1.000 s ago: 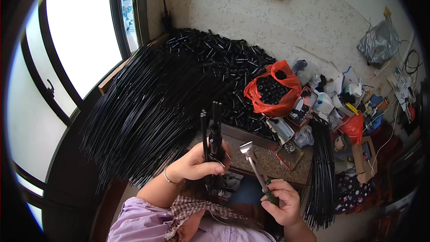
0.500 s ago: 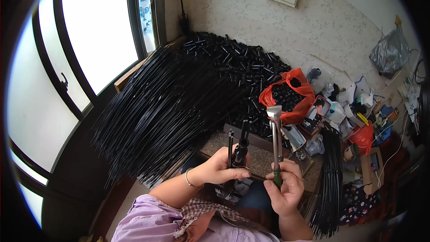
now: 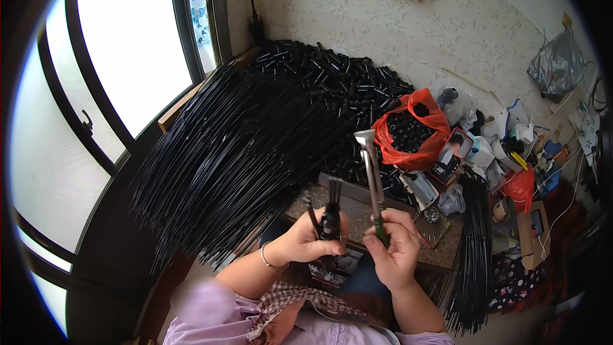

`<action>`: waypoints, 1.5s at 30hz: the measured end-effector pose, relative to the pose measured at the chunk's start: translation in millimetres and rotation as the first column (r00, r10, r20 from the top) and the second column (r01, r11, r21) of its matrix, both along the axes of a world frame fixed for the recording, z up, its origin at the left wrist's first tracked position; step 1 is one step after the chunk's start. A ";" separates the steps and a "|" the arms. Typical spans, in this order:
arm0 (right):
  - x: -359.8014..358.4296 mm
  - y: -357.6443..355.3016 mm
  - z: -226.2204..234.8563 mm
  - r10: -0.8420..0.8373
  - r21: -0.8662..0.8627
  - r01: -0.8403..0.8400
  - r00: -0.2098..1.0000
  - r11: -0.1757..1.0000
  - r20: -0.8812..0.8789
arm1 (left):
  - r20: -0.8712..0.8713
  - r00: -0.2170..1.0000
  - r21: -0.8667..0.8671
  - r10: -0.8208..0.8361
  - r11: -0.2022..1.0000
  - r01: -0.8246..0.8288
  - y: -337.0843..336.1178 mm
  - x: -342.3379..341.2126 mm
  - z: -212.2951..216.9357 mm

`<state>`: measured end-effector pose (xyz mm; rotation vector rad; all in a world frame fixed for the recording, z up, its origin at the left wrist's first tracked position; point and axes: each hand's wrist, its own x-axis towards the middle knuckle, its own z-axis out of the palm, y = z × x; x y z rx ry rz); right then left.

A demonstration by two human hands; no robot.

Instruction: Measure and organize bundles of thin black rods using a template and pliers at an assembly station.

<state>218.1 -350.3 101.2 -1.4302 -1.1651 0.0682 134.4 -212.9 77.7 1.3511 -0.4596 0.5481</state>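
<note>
My left hand [image 3: 311, 240] is closed round a black tubular part [image 3: 330, 222]. Several thin black rods [image 3: 334, 190] stand up out of it, and a blurred dark bundle of rod ends [image 3: 309, 200] pokes up beside my thumb. My right hand [image 3: 394, 246] grips the green handle end of a long metal tool that looks like pincers [image 3: 371, 169]; its broad flat silver head points up and away from me. The head of the tool is apart from the black part. My fingers hide the lower ends of both things.
Long black rods [image 3: 217, 160] lie heaped at left, with a pile of short black tubes [image 3: 332, 73] behind. A red plastic bag [image 3: 440, 115] holds small black pieces. More rods [image 3: 472, 249] hang off the right table edge [image 3: 440, 255]. Clutter and a cardboard box [image 3: 527, 239] stand further right.
My right hand has moved left and up with the pincers, bringing them closer to the black part. My left hand has shifted slightly left with the part. The view has moved a little.
</note>
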 end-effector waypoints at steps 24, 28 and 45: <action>19.1 -65.5 33.9 -0.060 -0.038 0.349 0.265 0.936 0.962 | -0.142 0.957 -0.097 0.253 0.959 -0.268 1.8 -0.8 10.3; 11.6 -69.9 26.4 -0.152 0.041 0.395 0.254 0.918 0.955 | -0.111 0.968 -0.165 0.227 0.956 -0.243 -3.3 -2.1 10.2; -14.8 -51.3 -18.9 0.277 -0.173 -0.727 0.454 0.664 -0.847 | -0.032 0.974 -0.031 0.222 0.974 -0.223 2.9 3.4 19.3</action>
